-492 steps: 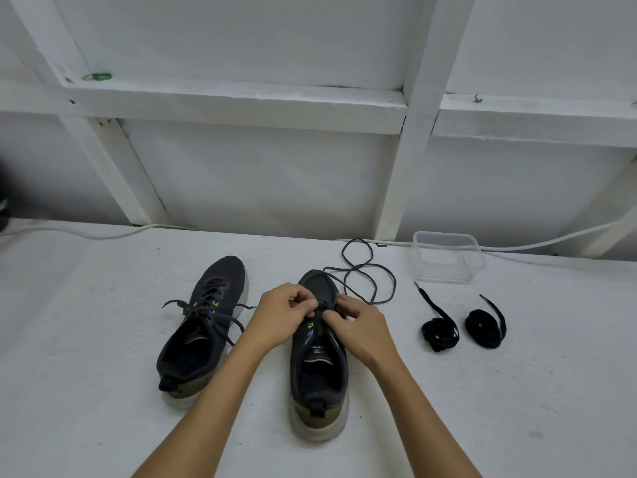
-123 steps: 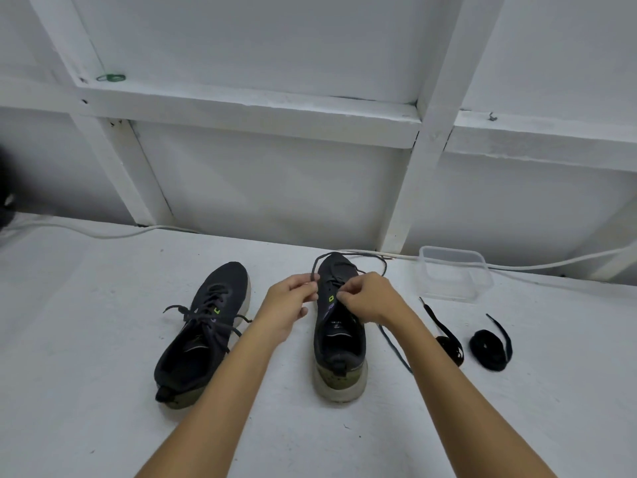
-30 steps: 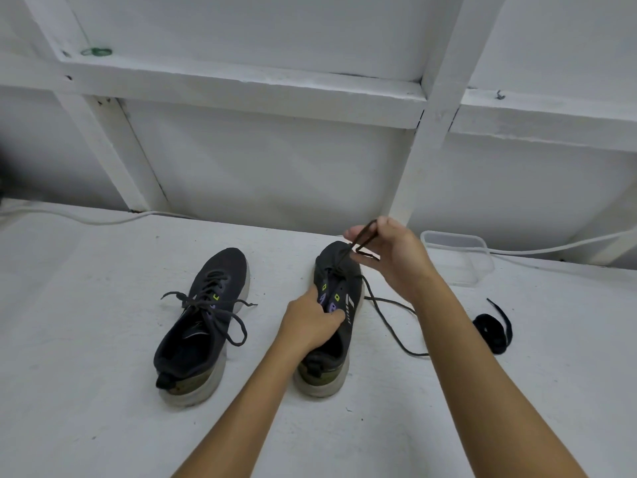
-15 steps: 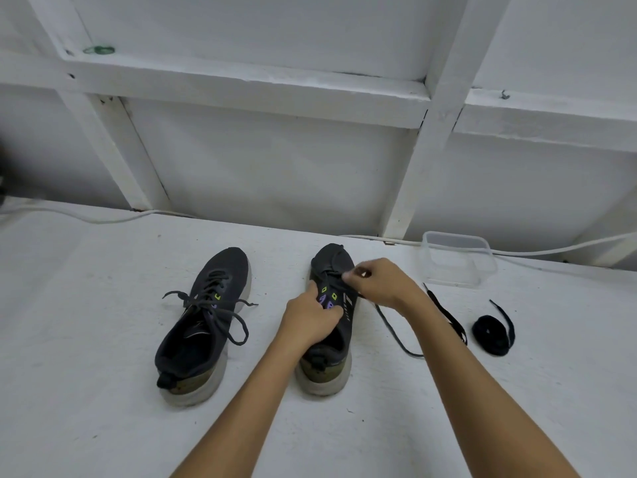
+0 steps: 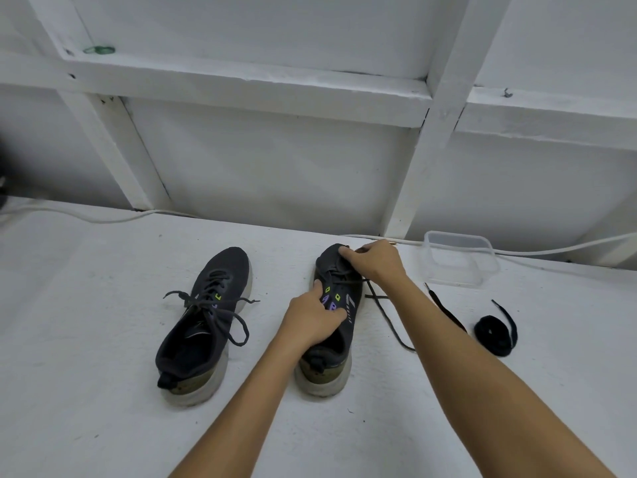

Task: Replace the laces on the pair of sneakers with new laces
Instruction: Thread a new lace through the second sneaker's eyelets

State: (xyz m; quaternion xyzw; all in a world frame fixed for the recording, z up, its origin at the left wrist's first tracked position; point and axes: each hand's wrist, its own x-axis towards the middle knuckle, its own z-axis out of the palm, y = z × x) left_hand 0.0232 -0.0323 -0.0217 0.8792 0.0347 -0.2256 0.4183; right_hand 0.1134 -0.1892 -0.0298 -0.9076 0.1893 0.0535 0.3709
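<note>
A plain, workshop-like utility space: a rough white-painted surface (image 5: 103, 339) runs up to a white wall framed with bare painted beams (image 5: 241, 88), a white cable (image 5: 551, 251) trailing along the wall's foot.

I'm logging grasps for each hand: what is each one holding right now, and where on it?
Left hand grips the right sneaker at its midfoot side. Right hand pinches the old lace at the toe-end eyelets.
</note>
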